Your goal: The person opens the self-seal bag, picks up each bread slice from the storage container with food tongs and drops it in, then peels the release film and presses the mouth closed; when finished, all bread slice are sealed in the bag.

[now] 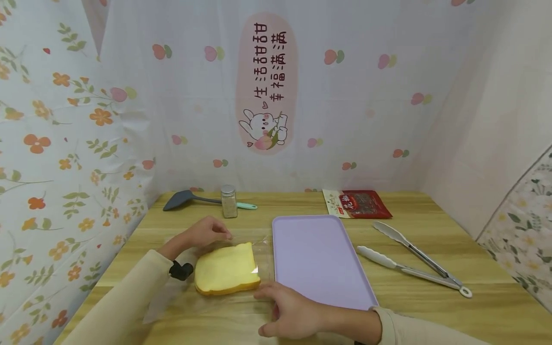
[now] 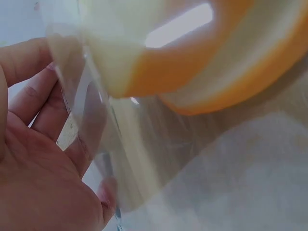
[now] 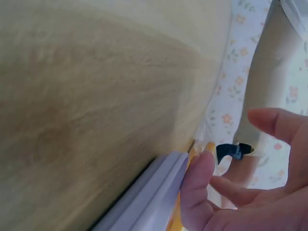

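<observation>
On the head view I see bread [image 1: 225, 267] in clear wrap [image 1: 265, 250], left of the tray [image 1: 316, 258]. On the left wrist view, the left hand [image 2: 41, 161] touches the wrap; I can't tell if it pinches. On the right wrist view, the right hand [image 3: 264, 202] has thumb and fingers apart.

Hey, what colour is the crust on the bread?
The crust is orange, best seen in the left wrist view.

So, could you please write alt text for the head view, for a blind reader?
A person's left hand and right hand are beside yellow bread in clear plastic, on a wooden table. A lilac tray lies to its right. Behind are a spatula and a clear jar; farther right, a red packet and open tongs.
</observation>
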{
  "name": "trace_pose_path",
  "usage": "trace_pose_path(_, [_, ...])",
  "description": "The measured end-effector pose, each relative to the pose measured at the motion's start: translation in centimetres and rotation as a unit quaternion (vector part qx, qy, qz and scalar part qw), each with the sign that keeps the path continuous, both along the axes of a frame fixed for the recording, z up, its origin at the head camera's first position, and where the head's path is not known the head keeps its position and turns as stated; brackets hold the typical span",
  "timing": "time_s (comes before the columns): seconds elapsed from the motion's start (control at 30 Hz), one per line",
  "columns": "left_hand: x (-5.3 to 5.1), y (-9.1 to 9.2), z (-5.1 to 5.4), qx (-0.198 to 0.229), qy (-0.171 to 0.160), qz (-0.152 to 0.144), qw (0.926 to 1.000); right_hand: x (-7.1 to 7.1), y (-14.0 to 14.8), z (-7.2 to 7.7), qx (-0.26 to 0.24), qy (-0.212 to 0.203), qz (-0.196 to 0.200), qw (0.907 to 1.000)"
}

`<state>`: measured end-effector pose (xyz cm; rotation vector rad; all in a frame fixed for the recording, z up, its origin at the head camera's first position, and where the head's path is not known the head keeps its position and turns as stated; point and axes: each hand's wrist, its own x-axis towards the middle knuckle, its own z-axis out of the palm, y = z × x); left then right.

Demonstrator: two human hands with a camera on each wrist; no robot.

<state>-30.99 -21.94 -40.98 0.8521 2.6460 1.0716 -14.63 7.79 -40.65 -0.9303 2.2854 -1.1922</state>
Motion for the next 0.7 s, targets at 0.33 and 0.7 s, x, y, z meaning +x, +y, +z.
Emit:
trace_pose_path(0.33, [0.2,-0.6,0.2,0.006,-0.024,0.002,0.9997,0.4,-1.1,-0.4,-0.023,-0.079,0.011,0.9965])
trace_pose_path(0.7, [0.3,-0.4,0.6,-0.082,-0.015,-0.030,0.9960,1.1,-1.3,-0.9,-0.079,-0.193,0.041,0.9772])
